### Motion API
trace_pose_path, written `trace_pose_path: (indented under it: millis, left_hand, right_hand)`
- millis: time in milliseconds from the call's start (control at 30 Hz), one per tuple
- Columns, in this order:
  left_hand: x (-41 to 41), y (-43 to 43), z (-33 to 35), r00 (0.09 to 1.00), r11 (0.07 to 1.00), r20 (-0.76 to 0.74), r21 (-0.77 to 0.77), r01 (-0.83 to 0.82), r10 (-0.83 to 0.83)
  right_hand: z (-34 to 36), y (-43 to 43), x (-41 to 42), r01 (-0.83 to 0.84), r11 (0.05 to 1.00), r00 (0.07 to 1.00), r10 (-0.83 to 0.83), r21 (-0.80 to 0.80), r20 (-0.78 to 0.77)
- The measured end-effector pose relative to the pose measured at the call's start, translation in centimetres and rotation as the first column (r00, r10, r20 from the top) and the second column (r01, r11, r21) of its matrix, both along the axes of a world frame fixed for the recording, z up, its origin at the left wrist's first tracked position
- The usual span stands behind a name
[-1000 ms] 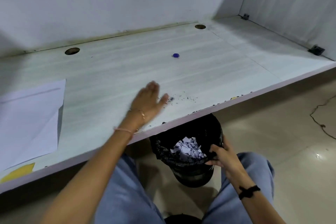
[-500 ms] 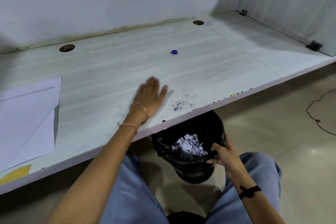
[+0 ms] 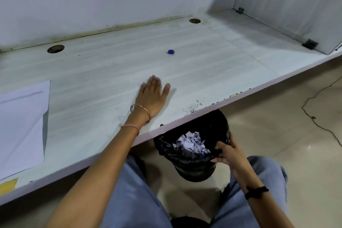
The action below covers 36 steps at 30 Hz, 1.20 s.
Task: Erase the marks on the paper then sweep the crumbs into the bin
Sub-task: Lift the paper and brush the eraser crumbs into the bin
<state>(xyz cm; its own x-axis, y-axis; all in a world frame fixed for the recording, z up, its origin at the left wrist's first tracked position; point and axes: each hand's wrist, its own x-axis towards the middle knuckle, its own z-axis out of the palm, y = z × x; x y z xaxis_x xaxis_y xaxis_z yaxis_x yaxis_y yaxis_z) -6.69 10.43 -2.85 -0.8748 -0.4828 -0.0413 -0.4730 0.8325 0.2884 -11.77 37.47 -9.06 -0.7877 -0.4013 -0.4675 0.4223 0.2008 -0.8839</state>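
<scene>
- Crumbs (image 3: 192, 106), dark purple specks, in a thin streak along the front edge of the pale wood-grain desk (image 3: 92, 72), directly above the round black bag-lined bin (image 3: 194, 170).
- Left hand (image 3: 152, 96) flat on the desk beside them, fingers straight, pointing wallward, thumb splayed.
- Right hand (image 3: 224, 152) curled round the bin's rim.
- Smooth white paper sheet (image 3: 22, 122) far left.

- I'm seeing the paper (image 3: 22, 116) at the far left of the table (image 3: 111, 72). It's white, lying flat with a crease across it, and partly cut off by the frame.
- The crumbs (image 3: 192, 108) are dark purple specks, scattered thinly right at the table's front edge, with a few sitting on the lip itself.
- The bin (image 3: 196, 170) is round and black with a black liner. It's just below that edge, under the crumbs, mouth up, with torn white scraps marked purple inside.
</scene>
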Motion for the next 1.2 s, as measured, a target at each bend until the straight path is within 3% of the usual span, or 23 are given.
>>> trace_pose_path:
  millis: [67, 133, 233, 300, 367, 433, 500, 567, 667, 733, 800, 833, 900, 1000, 1100, 1200]
  left_hand:
    - [-1.4, 1.8, -0.3, 0.993, 0.992, 0.060, -0.066, 0.109, -0.106]
    - [-2.2, 6.2, 0.0, 0.960, 0.958, 0.014, -0.068, 0.279, -0.278]
    - [-0.9, 12.1, 0.7, 0.808, 0.804, -0.044, 0.079, 0.589, -0.587]
    - [0.4, 12.2, 0.8, 0.738, 0.713, -0.112, 0.195, 0.673, -0.666]
    - [0.0, 9.5, 1.2, 0.748, 0.744, -0.220, 0.118, 0.658, -0.626]
    - [-1.3, 6.0, 1.2, 0.848, 0.857, -0.215, 0.077, 0.509, -0.484]
    - [-3.3, 2.7, 0.9, 0.954, 0.953, -0.060, 0.066, 0.297, -0.293]
    - [-4.7, 1.6, 0.5, 0.976, 0.979, 0.078, -0.023, 0.204, -0.201]
    - [-5.5, 5.2, 0.3, 0.907, 0.898, 0.082, -0.123, 0.422, -0.414]
    - [-4.8, 9.3, 0.5, 0.783, 0.780, 0.041, -0.063, 0.622, -0.621]
    - [-3.8, 11.7, 1.1, 0.696, 0.696, -0.064, 0.027, 0.718, -0.715]
    - [-3.9, 11.4, 1.4, 0.697, 0.700, -0.120, 0.025, 0.714, -0.707]
    - [-4.8, 9.3, 1.9, 0.791, 0.806, -0.189, -0.012, 0.591, -0.583]
    - [-5.9, 5.5, 1.6, 0.941, 0.941, -0.075, 0.048, 0.335, -0.331]
    - [-4.9, 7.3, 0.7, 0.851, 0.848, 0.109, -0.087, 0.522, -0.513]
    - [-2.5, 10.5, 0.9, 0.739, 0.734, -0.014, 0.102, 0.671, -0.674]
  right_hand:
    - [0.0, -0.1, 0.1, 0.014, 1.000, 1.000, -0.014, -0.008, 0.000]
    - [0.0, -0.1, 0.3, 0.028, 1.000, 1.000, -0.028, -0.009, 0.001]
    - [-0.1, 0.3, 0.5, 0.045, 0.999, 0.999, -0.045, -0.015, 0.000]
    - [0.1, 0.8, 0.3, 0.052, 0.999, 0.999, -0.052, -0.013, 0.002]
    - [0.2, 1.4, 0.0, 0.055, 0.998, 0.998, -0.054, -0.009, 0.014]
    - [0.2, 1.8, -0.3, 0.053, 0.999, 0.998, -0.053, -0.001, 0.015]
    - [0.2, 1.9, -0.4, 0.056, 0.998, 0.998, -0.056, 0.005, 0.009]
    - [0.2, 1.9, -0.4, 0.064, 0.998, 0.998, -0.064, 0.001, 0.002]
    - [0.3, 1.8, -0.6, 0.091, 0.996, 0.996, -0.091, -0.003, 0.004]
    - [0.2, 1.7, -0.8, 0.103, 0.995, 0.995, -0.103, 0.004, -0.003]
    - [0.3, 1.6, -0.9, 0.109, 0.994, 0.994, -0.109, 0.002, -0.015]
    - [0.4, 1.7, -0.9, 0.108, 0.994, 0.994, -0.108, -0.001, -0.016]
    - [0.5, 1.9, -1.0, 0.100, 0.995, 0.995, -0.100, -0.004, -0.010]
    - [0.3, 1.9, -1.0, 0.085, 0.996, 0.996, -0.085, 0.004, -0.012]
    - [0.3, 1.6, -0.8, 0.088, 0.996, 0.996, -0.088, -0.005, -0.009]
    - [0.2, 1.2, -0.6, 0.069, 0.997, 0.998, -0.069, -0.022, -0.014]
